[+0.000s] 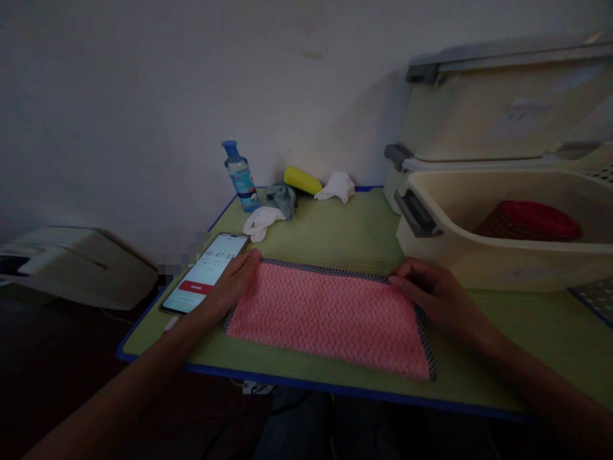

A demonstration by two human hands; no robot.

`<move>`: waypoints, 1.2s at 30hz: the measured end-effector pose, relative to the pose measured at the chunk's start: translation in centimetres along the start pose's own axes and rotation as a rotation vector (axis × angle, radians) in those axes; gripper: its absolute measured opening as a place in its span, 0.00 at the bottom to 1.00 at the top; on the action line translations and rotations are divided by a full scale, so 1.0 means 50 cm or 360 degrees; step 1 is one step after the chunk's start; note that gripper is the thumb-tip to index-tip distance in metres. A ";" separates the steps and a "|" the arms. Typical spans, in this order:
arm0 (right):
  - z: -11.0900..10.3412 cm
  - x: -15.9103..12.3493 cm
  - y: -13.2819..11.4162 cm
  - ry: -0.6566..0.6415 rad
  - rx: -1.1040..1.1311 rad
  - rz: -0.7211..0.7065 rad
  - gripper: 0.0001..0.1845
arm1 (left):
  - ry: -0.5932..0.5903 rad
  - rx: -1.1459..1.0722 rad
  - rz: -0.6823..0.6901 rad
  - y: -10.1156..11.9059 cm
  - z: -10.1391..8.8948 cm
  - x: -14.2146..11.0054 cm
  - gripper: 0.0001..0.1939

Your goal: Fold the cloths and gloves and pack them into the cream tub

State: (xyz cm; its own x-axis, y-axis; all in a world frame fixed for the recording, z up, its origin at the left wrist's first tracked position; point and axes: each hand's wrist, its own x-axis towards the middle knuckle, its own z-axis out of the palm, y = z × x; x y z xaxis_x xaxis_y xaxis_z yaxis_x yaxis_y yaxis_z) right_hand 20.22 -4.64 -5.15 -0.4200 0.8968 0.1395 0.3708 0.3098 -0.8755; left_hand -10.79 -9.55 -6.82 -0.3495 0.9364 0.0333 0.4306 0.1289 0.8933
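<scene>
A pink textured cleaning cloth (325,313) with a black-and-white checked border lies flat on the green table (357,233) in front of me; it looks folded in half. My left hand (238,276) is at its far left corner, fingers together on the edge. At the far right corner, my right hand (425,291) pinches the border between thumb and curled fingers. Partly behind my left hand lies a phone (211,271) with a running timer on its screen.
A blue-capped bottle (242,179), a grey-green cloth (282,199), white cloths (262,222) and a yellow roll-like object (302,181) stand or lie at the back. On the right is a cream bin (479,262) holding a red basket (536,220), with a lidded box (479,115) behind.
</scene>
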 end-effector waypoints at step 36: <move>-0.005 -0.004 -0.001 0.0167 0.0217 -0.0112 0.18 | -0.0021 0.0228 0.0194 0.017 0.000 0.002 0.17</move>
State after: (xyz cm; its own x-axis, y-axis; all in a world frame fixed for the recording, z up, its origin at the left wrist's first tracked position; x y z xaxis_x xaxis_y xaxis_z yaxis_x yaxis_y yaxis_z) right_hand 20.50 -4.76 -5.02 -0.3497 0.9047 0.2435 0.2251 0.3334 -0.9155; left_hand -10.44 -9.36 -6.09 -0.2772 0.9519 0.1308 0.5836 0.0587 0.8099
